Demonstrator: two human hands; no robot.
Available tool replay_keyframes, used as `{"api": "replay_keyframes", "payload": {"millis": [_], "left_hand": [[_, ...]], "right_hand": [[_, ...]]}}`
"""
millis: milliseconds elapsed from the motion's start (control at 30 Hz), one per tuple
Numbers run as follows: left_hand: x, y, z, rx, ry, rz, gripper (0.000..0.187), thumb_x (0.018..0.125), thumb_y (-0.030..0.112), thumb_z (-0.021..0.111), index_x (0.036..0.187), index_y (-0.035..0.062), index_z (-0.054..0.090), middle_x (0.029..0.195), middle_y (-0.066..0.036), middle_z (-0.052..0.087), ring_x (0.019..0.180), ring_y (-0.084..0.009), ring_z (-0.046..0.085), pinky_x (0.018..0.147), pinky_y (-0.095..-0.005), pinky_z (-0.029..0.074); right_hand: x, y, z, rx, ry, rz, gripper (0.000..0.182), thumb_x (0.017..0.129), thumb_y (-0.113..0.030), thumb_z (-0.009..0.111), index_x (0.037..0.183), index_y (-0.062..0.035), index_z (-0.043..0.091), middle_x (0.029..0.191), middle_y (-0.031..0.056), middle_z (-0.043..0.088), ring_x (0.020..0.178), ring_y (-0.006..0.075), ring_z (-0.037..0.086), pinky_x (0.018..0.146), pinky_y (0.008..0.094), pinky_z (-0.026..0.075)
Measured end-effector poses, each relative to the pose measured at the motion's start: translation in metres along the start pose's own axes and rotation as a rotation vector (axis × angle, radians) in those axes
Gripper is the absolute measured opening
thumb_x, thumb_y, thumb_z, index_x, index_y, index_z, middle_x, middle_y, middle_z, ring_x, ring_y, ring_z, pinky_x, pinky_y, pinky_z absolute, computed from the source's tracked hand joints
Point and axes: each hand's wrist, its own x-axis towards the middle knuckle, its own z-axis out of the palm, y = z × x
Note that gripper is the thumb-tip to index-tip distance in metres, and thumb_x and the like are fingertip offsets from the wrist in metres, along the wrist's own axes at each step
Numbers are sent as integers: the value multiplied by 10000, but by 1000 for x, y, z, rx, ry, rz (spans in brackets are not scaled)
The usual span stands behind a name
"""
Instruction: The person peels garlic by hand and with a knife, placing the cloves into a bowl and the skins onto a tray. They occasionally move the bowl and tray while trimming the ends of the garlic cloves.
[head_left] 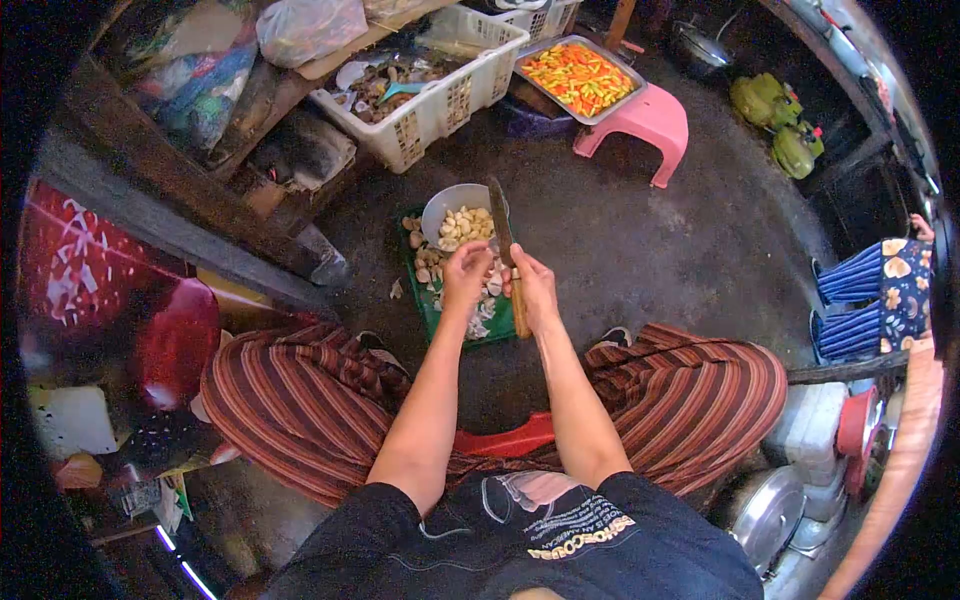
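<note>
Grasping the knife (504, 228) by its wooden handle (520, 315), the right hand (536, 287) hides part of it; I cannot tell whether the left hand (467, 274), fingers curled, pinches anything. Peeled garlic (462, 227) sits in the pale bowl (438, 207) on the green tray (433, 322); the blade (498, 205) crosses the bowl's rim, and peelings (481, 322) partly cover the tray.

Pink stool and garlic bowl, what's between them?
The head view shows bare dark floor, with a knife blade overlapping the bowl in the picture.

A pink stool (661, 122) stands on the dark floor (640, 265) — grey beam (170, 243) at left.
</note>
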Motion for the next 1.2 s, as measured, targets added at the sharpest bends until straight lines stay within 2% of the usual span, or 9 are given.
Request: {"api": "replay_keyframes", "payload": {"millis": [133,333,500,600,700,767,900,1000,1200], "left_hand": [[5,-3,-6,-530,-40,-202,183,808,70,579,970,-14,589,870,-84,621,740,-133,576,683,-230,471],[9,-8,-14,-797,-30,-331,202,792,61,597,963,-46,589,889,-100,615,775,-173,590,726,-230,475],[7,-12,-13,-656,-3,-262,231,786,76,611,976,-52,578,885,-115,616,799,-191,599,750,-246,493],[4,5,-16,-625,7,-300,241,781,82,618,979,-48,573,902,-131,620,808,-195,603,762,-256,500],[9,2,-26,-586,-12,-286,224,780,88,620,958,-40,574,918,-141,625,798,-188,603,759,-258,498],[10,1,-31,-586,-14,-270,211,781,90,619,945,-35,576,925,-144,627,785,-182,602,752,-257,494],[10,2,-38,-523,-16,-256,163,801,82,598,934,-10,579,903,-116,630,761,-159,593,725,-253,477],[8,-4,-35,-518,-11,-261,147,808,75,595,937,6,582,898,-86,622,768,-150,590,715,-252,476],[9,1,-32,-491,7,-280,183,817,90,607,971,-2,577,910,-71,608,804,-155,596,672,-237,511]], "right_hand": [[5,5,-1,-16,51,-10,293,846,-338,586,825,-47,616,567,-3,530,466,62,461,435,195,354],[6,13,-1,-117,88,-117,293,851,-331,581,786,-50,626,556,-6,527,458,56,453,418,191,339],[11,21,-2,-272,138,-261,309,864,-331,560,788,-43,640,548,-10,520,451,46,434,418,184,319],[8,17,-6,-265,228,-250,374,872,-337,536,747,1,638,541,17,547,485,72,494,450,236,382],[11,17,-12,-531,242,-231,358,869,-338,527,832,-5,654,552,37,565,504,81,516,473,258,395],[14,22,-12,-817,376,-604,344,864,-344,520,900,-32,661,550,45,559,519,88,528,489,273,400],[9,14,-14,-906,270,-377,333,865,-341,510,971,-56,647,536,39,527,515,97,518,491,285,400],[6,14,-3,-360,-91,-165,385,893,-359,481,1128,-69,572,536,-9,470,481,71,457,442,234,358],[5,15,4,-229,-197,-113,320,893,-325,512,1050,-62,604,551,-33,464,466,53,417,433,208,320]]}}
